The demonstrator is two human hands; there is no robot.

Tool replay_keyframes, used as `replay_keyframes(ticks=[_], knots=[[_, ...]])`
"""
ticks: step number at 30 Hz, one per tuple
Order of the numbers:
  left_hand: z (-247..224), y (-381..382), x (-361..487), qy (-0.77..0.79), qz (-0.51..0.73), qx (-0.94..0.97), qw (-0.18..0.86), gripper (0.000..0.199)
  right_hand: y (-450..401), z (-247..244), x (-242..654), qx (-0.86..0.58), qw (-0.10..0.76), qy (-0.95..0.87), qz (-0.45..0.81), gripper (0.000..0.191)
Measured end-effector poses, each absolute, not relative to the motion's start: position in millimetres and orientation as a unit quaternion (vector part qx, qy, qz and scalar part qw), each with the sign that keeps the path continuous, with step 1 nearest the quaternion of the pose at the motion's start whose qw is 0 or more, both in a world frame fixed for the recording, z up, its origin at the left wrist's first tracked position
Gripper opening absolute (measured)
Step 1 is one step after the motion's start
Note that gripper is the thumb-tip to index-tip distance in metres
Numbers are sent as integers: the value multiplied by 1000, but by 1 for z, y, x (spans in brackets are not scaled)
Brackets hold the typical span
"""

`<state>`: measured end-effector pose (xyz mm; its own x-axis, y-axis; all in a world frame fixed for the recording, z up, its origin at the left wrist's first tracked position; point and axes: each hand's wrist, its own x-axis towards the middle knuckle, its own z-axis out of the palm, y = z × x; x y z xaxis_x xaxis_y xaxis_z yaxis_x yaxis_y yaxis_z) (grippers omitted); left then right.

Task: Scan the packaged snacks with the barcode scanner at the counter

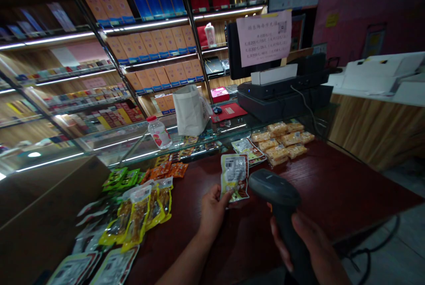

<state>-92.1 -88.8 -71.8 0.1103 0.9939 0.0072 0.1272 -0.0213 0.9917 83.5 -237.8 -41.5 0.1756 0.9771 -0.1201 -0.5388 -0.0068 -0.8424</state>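
Observation:
My left hand [214,209] pinches the lower edge of a green and white snack packet [234,174], its printed label facing up, above the dark red tabletop [245,240]. In my right hand [312,240] is a black barcode scanner [277,192], gripped by its handle, with its head close to the packet's right side. Just behind the packet lie similar flat packets [254,152]. Wrapped yellowish snack bars [280,141] are piled to their right. On the left are yellow-edged clear pouches [139,214] with brown food inside, plus small orange packets [168,170] and green packets [121,179].
An open cardboard box [49,214] stands at the left. Along the glass counter are a red-capped bottle [160,133], a white bag [191,110] and a cash register [282,99] with a paper sign [264,37]. A cable [368,254] hangs at lower right.

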Motion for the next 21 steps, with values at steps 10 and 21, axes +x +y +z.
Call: replay_keyframes(ticks=[10, 21], knots=[[-26, -13, -24, 466, 441, 413, 646, 16, -245, -47, 116, -361, 703, -190, 583, 45], [-32, 37, 17, 536, 357, 459, 612, 19, -254, -46, 135, -356, 712, -162, 583, 48]])
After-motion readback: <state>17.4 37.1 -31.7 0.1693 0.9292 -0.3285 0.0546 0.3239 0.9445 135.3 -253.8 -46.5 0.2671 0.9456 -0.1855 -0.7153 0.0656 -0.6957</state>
